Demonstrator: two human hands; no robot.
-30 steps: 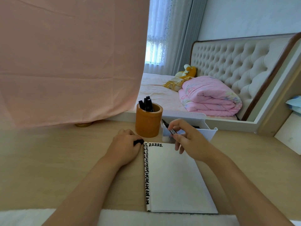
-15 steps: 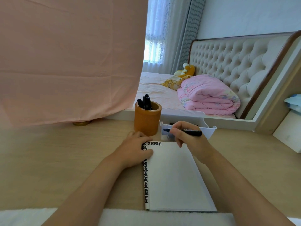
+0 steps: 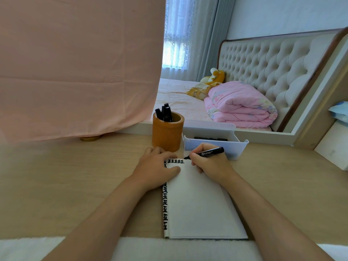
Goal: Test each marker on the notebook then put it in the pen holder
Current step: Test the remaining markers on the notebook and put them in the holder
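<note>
A white notebook (image 3: 197, 204) lies open on the wooden desk, with black test marks (image 3: 175, 161) along its top and left edge. My right hand (image 3: 209, 164) grips an uncapped black marker (image 3: 209, 153), its tip touching the page's top edge just right of the marks. My left hand (image 3: 156, 166) rests on the notebook's top left corner with curled fingers; the cap it held a second ago is hidden. Behind my left hand stands the brown pen holder (image 3: 167, 134) with three black markers (image 3: 165, 113) in it.
A white plastic tray (image 3: 235, 146) sits right of the holder, just behind my right hand, with one black marker (image 3: 211, 138) lying inside. A pink cloth (image 3: 75, 63) hangs over the desk's back left. Beyond the desk is a bed with a folded pink quilt (image 3: 239, 104).
My right hand turned the marker from near the tray down to the page's top edge. My left hand slid onto the notebook corner, and the black cap went out of sight.
</note>
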